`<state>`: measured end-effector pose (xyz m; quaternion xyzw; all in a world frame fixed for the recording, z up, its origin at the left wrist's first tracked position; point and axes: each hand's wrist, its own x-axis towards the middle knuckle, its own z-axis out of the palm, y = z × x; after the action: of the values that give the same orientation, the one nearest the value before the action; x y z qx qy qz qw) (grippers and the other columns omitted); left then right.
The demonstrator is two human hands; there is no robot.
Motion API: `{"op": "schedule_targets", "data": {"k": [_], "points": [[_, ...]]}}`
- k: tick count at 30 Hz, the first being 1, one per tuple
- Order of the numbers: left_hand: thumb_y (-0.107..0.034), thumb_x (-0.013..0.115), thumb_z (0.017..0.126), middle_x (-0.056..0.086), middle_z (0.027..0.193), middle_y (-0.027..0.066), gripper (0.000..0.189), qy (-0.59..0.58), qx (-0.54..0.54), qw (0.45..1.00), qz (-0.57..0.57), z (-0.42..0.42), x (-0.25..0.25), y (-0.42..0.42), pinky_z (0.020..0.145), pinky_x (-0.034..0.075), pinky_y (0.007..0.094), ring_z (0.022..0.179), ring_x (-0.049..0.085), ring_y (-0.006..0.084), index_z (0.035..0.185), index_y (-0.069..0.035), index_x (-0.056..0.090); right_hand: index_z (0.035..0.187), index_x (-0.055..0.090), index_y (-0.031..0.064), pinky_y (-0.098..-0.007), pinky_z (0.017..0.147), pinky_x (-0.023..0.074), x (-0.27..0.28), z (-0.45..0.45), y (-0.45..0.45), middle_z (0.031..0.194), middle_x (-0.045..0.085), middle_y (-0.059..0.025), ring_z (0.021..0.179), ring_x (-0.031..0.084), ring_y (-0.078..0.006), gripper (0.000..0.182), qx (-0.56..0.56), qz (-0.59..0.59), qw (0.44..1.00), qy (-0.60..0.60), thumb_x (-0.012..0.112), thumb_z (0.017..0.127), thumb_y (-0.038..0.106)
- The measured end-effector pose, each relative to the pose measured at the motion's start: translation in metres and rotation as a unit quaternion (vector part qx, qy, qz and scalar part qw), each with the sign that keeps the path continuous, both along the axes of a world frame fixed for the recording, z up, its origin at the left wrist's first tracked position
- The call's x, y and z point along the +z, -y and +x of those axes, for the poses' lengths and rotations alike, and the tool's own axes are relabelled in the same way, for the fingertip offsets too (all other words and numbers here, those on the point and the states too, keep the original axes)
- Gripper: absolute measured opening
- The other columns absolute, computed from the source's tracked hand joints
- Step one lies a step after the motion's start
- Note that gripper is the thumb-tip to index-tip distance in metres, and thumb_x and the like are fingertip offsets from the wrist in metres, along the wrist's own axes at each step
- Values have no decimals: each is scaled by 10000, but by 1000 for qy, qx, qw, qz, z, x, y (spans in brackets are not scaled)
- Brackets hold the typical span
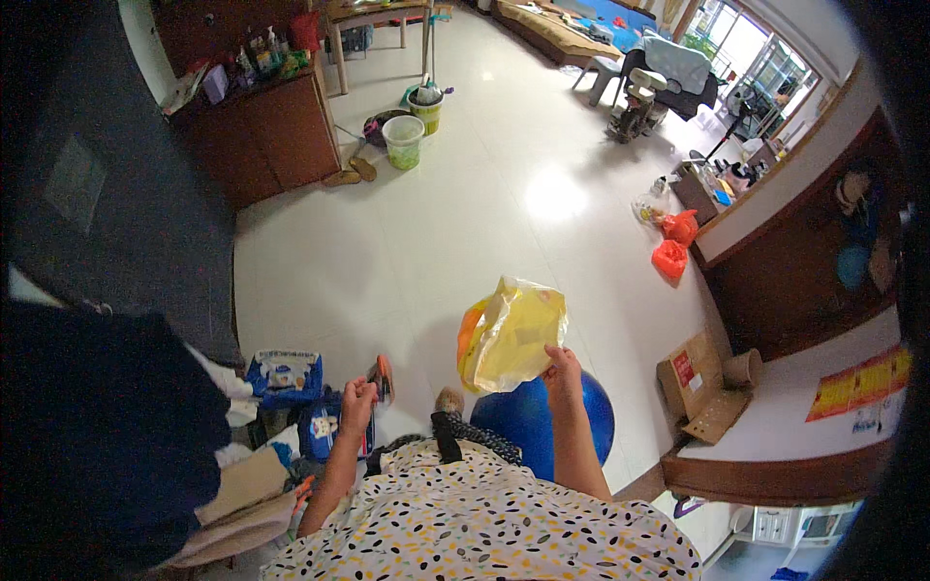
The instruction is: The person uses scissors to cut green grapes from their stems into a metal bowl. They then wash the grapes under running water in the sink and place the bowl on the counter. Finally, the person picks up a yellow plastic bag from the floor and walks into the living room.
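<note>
My right hand (561,374) pinches the right edge of a crumpled yellow plastic bag (517,334), which has an orange patch on its left side. The bag hangs in front of me, above the tile floor. Below that hand is a large blue exercise ball (516,421), partly hidden by my forearm and clothing. My left hand (358,404) is raised with its fingers curled in, and nothing shows in it. A shoe with orange trim (383,378) lies just beyond it on the floor. Beneath my left wrist is a blue bag with a cartoon picture (320,432).
A blue-and-white printed bag (285,374) stands at my left. Red plastic bags (676,247) and an opened cardboard box (699,388) lie along the right wall. Farther off are a pale bucket (403,141), a wooden cabinet (269,138) and an electric scooter (647,102).
</note>
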<state>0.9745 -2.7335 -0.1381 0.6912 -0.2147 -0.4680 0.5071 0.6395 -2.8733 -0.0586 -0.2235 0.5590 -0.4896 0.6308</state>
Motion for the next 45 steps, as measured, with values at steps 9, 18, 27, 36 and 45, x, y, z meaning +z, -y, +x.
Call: {"op": "schedule_targets", "data": {"k": [9, 18, 27, 36, 45], "points": [[-254, 598, 826, 563, 1026, 136, 457, 17, 14, 999, 33, -6, 32, 181, 804, 450, 313, 929, 555, 213, 1164, 8, 439, 1045, 483, 7, -312, 815, 443, 24, 3, 188, 1044, 551, -92, 917, 558, -197, 346, 17, -11, 1000, 16, 579, 790, 221], [-256, 597, 822, 552, 1035, 121, 467, 133, -126, 983, 21, 23, 0, 392, 797, 461, 308, 907, 570, 192, 1169, 15, 443, 1133, 483, -26, -326, 850, 457, -2, -6, 361, 1073, 570, -116, 981, 564, -206, 413, -27, 0, 998, 62, 581, 808, 209], [-250, 592, 839, 549, 1032, 115, 426, 151, -197, 969, -15, 47, 47, 617, 769, 472, 307, 847, 588, 178, 1161, -6, 458, 1047, 446, 2, -311, 845, 451, 21, 27, 537, 1040, 550, -113, 959, 564, -196, 349, -51, -47, 997, 15, 624, 793, 161], [-270, 592, 841, 569, 1025, 128, 425, 147, -132, 980, 23, 80, 25, 748, 756, 477, 317, 823, 596, 196, 1153, -7, 471, 1069, 445, -24, -326, 876, 434, 24, 87, 745, 1069, 548, -118, 988, 554, -194, 341, 62, -12, 998, -8, 586, 832, 178], [-233, 578, 865, 543, 1050, 100, 395, 106, -68, 990, 65, 105, 25, 861, 780, 463, 308, 870, 564, 169, 1172, -17, 456, 1088, 459, -3, -317, 880, 427, 40, 159, 932, 1074, 553, -99, 988, 557, -178, 333, 176, -30, 984, -17, 570, 851, 204]]}}
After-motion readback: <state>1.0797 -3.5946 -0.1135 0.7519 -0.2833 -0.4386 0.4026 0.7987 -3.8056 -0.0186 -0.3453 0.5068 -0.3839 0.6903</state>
